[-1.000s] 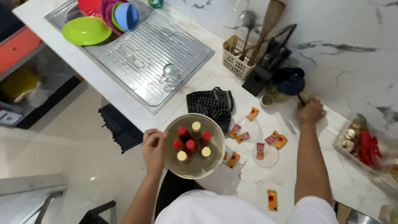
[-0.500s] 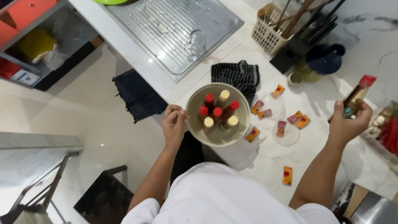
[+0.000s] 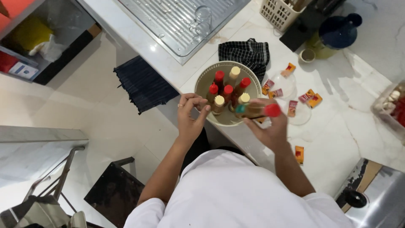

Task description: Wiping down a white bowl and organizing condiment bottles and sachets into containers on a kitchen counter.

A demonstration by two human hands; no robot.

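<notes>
red-capped bottle (image 3: 258, 110) (lying sideways), right hand (image 3: 270, 131)

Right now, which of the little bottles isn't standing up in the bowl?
The red-capped bottle in the right hand. It lies sideways above the bowl's rim, while the other bottles stand upright inside the bowl.

A black checked cloth (image 3: 245, 54) lies crumpled on the white marble table (image 3: 337, 139), with small orange and red sachets (image 3: 310, 99) scattered just beside it. Farther back a glass (image 3: 202, 19) stands on the ribbed metal draining board (image 3: 177, 21) (upright, it seems), near a cream basket (image 3: 278, 12) and a dark blue lidded jug (image 3: 335, 31). A dark blue mat (image 3: 143, 82) lies on the floor below.
</notes>
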